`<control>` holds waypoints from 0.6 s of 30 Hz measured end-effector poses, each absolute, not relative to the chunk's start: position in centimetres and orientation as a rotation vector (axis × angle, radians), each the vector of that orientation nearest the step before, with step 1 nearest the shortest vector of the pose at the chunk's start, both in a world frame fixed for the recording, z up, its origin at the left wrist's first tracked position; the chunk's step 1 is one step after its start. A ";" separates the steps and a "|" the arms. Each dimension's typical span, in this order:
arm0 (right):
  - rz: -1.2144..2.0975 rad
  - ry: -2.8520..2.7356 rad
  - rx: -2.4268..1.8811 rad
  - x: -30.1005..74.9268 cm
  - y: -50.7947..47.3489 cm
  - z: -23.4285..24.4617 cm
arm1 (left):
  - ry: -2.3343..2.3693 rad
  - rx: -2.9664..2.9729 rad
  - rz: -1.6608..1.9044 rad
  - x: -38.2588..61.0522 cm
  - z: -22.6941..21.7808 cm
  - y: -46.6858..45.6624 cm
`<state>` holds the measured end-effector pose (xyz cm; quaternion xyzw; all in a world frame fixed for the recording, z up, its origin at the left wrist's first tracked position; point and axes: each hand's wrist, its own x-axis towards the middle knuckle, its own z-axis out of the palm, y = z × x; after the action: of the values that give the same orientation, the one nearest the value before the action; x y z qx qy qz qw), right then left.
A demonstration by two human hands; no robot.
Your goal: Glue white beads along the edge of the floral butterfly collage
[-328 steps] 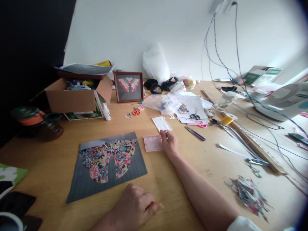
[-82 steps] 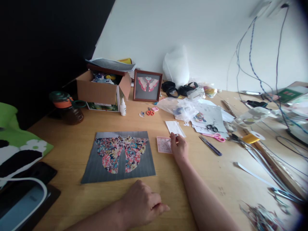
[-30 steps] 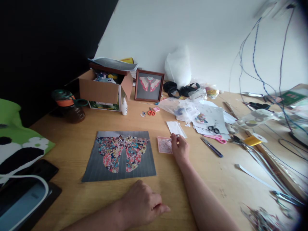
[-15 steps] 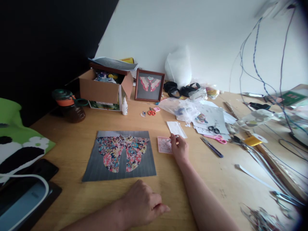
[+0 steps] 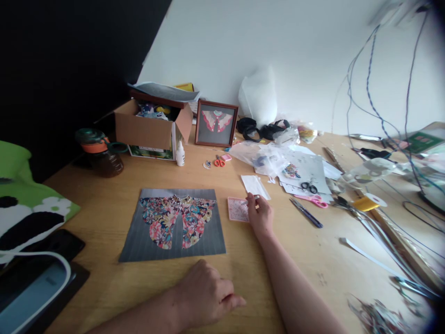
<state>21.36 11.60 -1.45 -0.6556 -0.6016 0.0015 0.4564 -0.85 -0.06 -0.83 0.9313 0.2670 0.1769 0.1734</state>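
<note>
My right hand [image 5: 260, 214] is closed in a pinch on a thin, pale, pen-like tool [image 5: 256, 197]; its tip points left over a small pink tray [image 5: 230, 214]. Tiny pale pieces lie in the tray, too small to make out. My left hand [image 5: 208, 293] rests loosely curled on the table near the front, with nothing seen in it. Beyond it lies a dark grey sheet [image 5: 212, 246] bearing a floral fabric collar [image 5: 160, 218]. Bead-like pieces line the collar's neck edge [image 5: 181, 199].
Behind stand a cardboard box [image 5: 144, 132], a white glue bottle [image 5: 180, 154] and a framed collar [image 5: 217, 123]. Orange-handled scissors [image 5: 219, 162] lie in front. To the right are a white packet [image 5: 255, 186], a utility knife [image 5: 306, 213] and pink scissors [image 5: 314, 200]. A drink bottle [image 5: 100, 153] stands left.
</note>
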 end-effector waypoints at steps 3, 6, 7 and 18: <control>0.012 -1.482 -1.616 21.4 11.6 -1.5 | 0.755 2.646 0.495 -0.8 -0.9 0.0; 0.010 -1.487 -1.621 21.4 11.6 -1.5 | 0.746 2.646 0.492 -0.8 -0.9 0.1; 0.010 -1.489 -1.624 21.4 11.6 -1.5 | 0.745 2.648 0.489 -0.8 -0.9 0.1; -0.009 -1.517 -1.628 21.5 11.7 -1.7 | 0.749 2.644 0.517 -0.8 -0.9 0.0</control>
<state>21.53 11.75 -1.65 -0.6562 -0.6115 -0.0038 0.4420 -0.76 0.00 -0.88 0.9314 0.2638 0.1823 0.1720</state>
